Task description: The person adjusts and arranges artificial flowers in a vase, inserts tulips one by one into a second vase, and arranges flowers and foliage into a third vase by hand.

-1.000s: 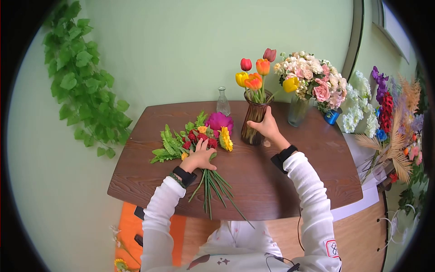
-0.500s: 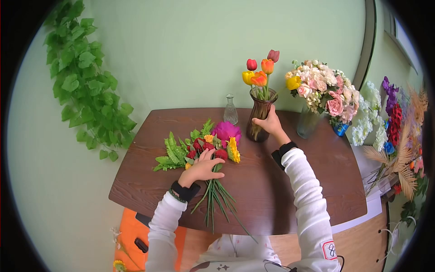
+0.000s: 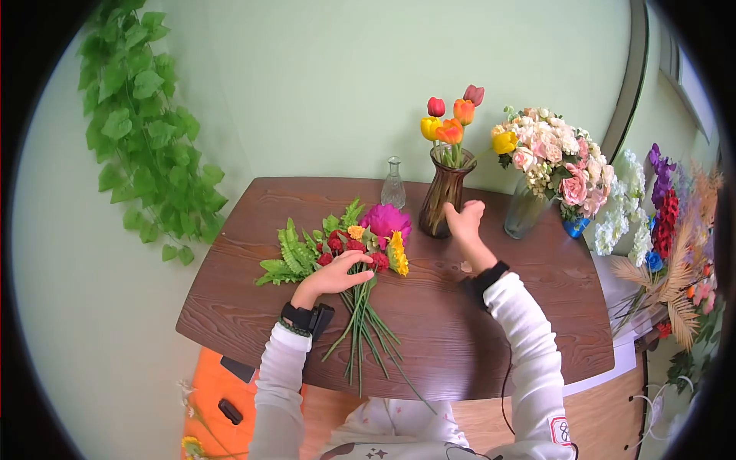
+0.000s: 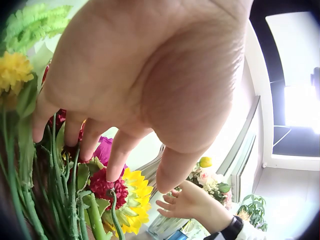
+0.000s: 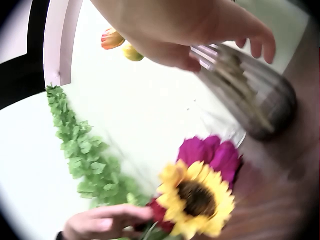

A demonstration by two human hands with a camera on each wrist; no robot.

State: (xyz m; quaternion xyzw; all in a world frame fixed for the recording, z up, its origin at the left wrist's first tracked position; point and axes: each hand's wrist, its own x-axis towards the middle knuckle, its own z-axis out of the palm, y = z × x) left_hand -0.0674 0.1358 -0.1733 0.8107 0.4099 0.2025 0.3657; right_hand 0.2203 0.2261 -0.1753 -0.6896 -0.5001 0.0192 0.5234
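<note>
My left hand (image 3: 331, 279) rests over a bunch of flowers, its fingers loosely extended across the red blooms (image 4: 107, 189). The bunch has a magenta flower (image 3: 386, 221), a yellow sunflower (image 3: 399, 255), green fern leaves (image 3: 293, 249) and long green stems (image 3: 359, 326) fanning toward the table's front edge. Beside a tall brown glass vase (image 3: 442, 195) is my right hand (image 3: 465, 225), thumb and fingers spread apart and nothing held. Red, orange and yellow tulips (image 3: 449, 132) stand upright in that vase. In the right wrist view the hand overlaps the vase's upper part.
A small clear glass bottle (image 3: 393, 188) stands at the back of the dark wooden table (image 3: 230, 307). Right of the tulips, a glass vase (image 3: 524, 211) holds pink and cream flowers (image 3: 556, 149), near a blue container (image 3: 575, 227). More flowers (image 3: 667, 222) fill the far right. Ivy (image 3: 142, 123) hangs at left.
My right hand has let go of the tulip vase and moved slightly toward me. The left hand stays over the bunch, its fingers shifting slightly. The head view has shifted a little.
</note>
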